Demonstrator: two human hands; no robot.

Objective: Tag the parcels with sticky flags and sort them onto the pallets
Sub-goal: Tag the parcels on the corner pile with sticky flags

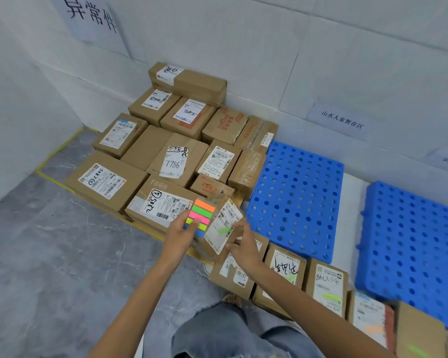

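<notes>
Landmark: the nearer blue pallet (295, 200), bare, perforated, flat on the floor against the wall. Left of it, a big stack of brown parcels (166, 151) filling the corner; no flags visible on those. Right of it, a second blue pallet (411, 251), also bare. In front of it, a row of smaller parcels (326, 288) on the floor, several already carrying a flag — green on most, one looking orange, though blurred. Judged from this: tagging well begun, sorting onto the pallets not yet started, the corner stack largely left to do.

At the pallet's front-left corner, the held parcel (224, 226), lifted and tilted, shipping label facing up, a green flag (225, 230) on that label. Left hand (179, 235) at its left side, fingers wrapped round the pad of sticky flags (201, 217) — strips of orange, green, pink, yellow, blue. Right hand (245, 248) at the parcel's lower right edge, fingers curled against it, gripping or steadying; exact contact blurred.

Writing: on the wall far left of the pallet, a large sheet reading 异常件; above the pallet, a small sign 山水人家暂存区; a further sign to the right, unreadable. On stack labels, handwritten 7786, 5082, 半田花田. Printed label text too small to read.
</notes>
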